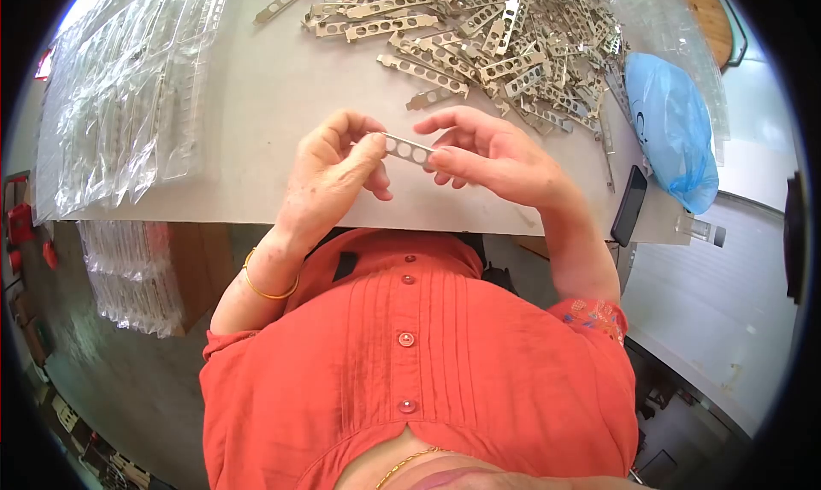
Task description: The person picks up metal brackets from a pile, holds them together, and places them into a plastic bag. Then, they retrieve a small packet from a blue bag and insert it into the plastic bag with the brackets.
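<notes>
A narrow metal bracket (407, 150) with a row of round holes is held level above the near part of the table. My left hand (329, 169) pinches its left end between thumb and fingers. At the other end, my right hand (500, 158) has its thumb on the bracket, with the index finger raised and other fingers curled behind. Just beyond my hands lies a large loose heap of similar metal brackets (513, 65), and one bracket (429, 97) rests at the heap's near edge.
Clear plastic packs (128, 105) cover the table's left side, with more packs (132, 276) below its edge beside a cardboard box (201, 263). To the right are a blue plastic bag (676, 131) and a dark phone (629, 205) near the table edge.
</notes>
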### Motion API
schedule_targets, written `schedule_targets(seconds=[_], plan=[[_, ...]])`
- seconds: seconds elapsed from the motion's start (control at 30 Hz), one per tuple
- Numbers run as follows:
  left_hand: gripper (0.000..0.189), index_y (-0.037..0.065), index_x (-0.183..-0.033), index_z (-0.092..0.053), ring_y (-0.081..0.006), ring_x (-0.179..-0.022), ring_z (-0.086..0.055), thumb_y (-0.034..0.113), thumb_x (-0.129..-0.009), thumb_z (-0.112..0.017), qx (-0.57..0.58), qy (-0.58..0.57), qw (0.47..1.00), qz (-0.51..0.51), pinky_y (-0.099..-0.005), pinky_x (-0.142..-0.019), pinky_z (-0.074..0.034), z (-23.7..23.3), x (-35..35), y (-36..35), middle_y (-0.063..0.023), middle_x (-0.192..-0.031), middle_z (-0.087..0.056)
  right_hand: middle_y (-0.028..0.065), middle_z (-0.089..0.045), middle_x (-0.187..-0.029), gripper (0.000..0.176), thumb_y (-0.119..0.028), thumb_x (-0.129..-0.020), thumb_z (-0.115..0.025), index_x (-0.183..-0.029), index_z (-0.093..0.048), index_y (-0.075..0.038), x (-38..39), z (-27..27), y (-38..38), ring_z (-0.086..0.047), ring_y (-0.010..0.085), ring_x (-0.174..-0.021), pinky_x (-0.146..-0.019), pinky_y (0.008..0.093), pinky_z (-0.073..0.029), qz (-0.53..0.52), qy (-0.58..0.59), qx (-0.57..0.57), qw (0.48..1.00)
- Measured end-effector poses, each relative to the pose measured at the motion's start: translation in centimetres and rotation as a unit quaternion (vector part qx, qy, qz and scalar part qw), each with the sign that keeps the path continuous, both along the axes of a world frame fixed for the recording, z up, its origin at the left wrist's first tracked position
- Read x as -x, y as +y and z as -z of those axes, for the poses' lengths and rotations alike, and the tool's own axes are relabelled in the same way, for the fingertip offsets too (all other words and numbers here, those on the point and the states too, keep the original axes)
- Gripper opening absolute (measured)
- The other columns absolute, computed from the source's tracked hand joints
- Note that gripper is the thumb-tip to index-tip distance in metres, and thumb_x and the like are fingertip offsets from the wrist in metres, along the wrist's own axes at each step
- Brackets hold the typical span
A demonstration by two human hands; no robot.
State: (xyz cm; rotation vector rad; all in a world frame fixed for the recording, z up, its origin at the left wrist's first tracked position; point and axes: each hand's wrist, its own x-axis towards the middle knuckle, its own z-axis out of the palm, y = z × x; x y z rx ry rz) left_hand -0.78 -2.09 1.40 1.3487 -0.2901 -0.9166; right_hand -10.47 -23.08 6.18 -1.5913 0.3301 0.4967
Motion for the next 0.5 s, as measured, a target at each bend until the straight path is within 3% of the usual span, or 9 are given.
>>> schedule_targets(seconds=[0.07, 0.13, 0.27, 0.5], plan=[[0.017, -0.004, -0.108, -0.056, -0.0094, -0.066, -0.062, 0.012, -0.101, -0.057, 0.005, 0.01, 0.999, -0.039, -0.0273, -0.059, -0.059, 0.3, -0.2, 0.2, -0.0075, -0.092, -0.062, 0.0031, -0.066, -0.093, 0.046, -0.024, -0.096, -0.069, -0.135, -0.053, -0.004, 0.9, 0.2, -0.9, -0.061, 0.0101, -0.086, -0.073, 0.0245, -0.051, 0.03, -0.04, -0.016, 0.999], [0.017, -0.004, -0.108, -0.055, -0.0098, -0.065, -0.063, 0.012, -0.102, -0.056, 0.008, -0.005, 0.996, -0.089, -0.0277, -0.06, -0.06, 0.3, -0.4, 0.2, -0.0082, -0.091, -0.061, 0.0037, -0.066, -0.095, 0.045, -0.02, -0.096, -0.068, -0.136, -0.052, -0.004, 1.5, 0.5, -0.4, -0.063, 0.0106, -0.087, -0.075, 0.0253, -0.052, 0.064, -0.072, -0.045, 0.994], [0.017, -0.004, -0.108, -0.054, -0.0099, -0.064, -0.064, 0.011, -0.102, -0.055, 0.008, -0.004, 0.996, -0.085, -0.0276, -0.059, -0.061, 0.5, -0.6, 0.0, -0.0085, -0.09, -0.06, 0.0066, -0.068, -0.099, 0.039, -0.008, -0.097, -0.065, -0.134, -0.053, -0.003, 1.7, 1.4, 0.1, -0.066, 0.0121, -0.089, -0.081, 0.0274, -0.056, 0.151, -0.125, -0.073, 0.978], [0.02, -0.006, -0.111, -0.054, -0.0111, -0.063, -0.064, 0.011, -0.102, -0.055, -0.008, -0.003, 0.998, -0.06, -0.027, -0.059, -0.059, 0.5, -0.2, 0.0, -0.0079, -0.087, -0.06, 0.0087, -0.069, -0.101, 0.03, -0.008, -0.099, -0.062, -0.128, -0.057, 0.0, 1.1, 2.7, 0.2, -0.068, 0.0125, -0.085, -0.077, 0.0257, -0.056, 0.182, -0.144, -0.084, 0.969]])
